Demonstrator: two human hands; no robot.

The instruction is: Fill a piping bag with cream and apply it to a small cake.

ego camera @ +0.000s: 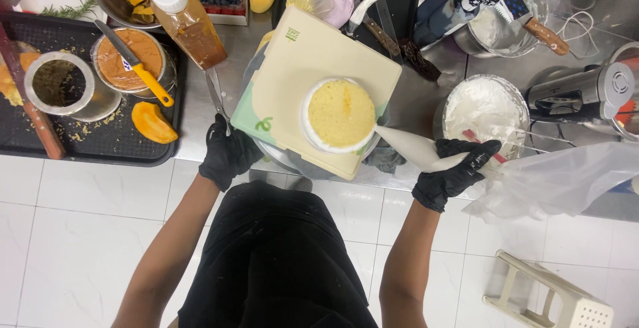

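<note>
From the head camera, a stainless steel counter (200, 112) runs across the top of the view, with white floor tiles (80, 235) below it and a pale plastic stool (552, 298) at the lower right. On the counter's left sits a black tray (100, 145) carrying round metal tins and an orange fruit slice (152, 123). A steel bowl of whipped cream (482, 108) stands at the right, near a metal hand mixer (586, 92).

A cream-coloured square board (293, 75) sits tilted on a turntable at the counter's middle. On it rests a round yellow sponge cake (341, 113) ringed with white cream.

The left hand (227, 155), in a black glove, is closed on the board's near left edge. The right hand (458, 168), also gloved in black, is wrapped tightly around a clear cream-filled piping bag (416, 150). The bag's tip touches the cake's right rim, so the cake lies between the two hands, nearer the right.
</note>
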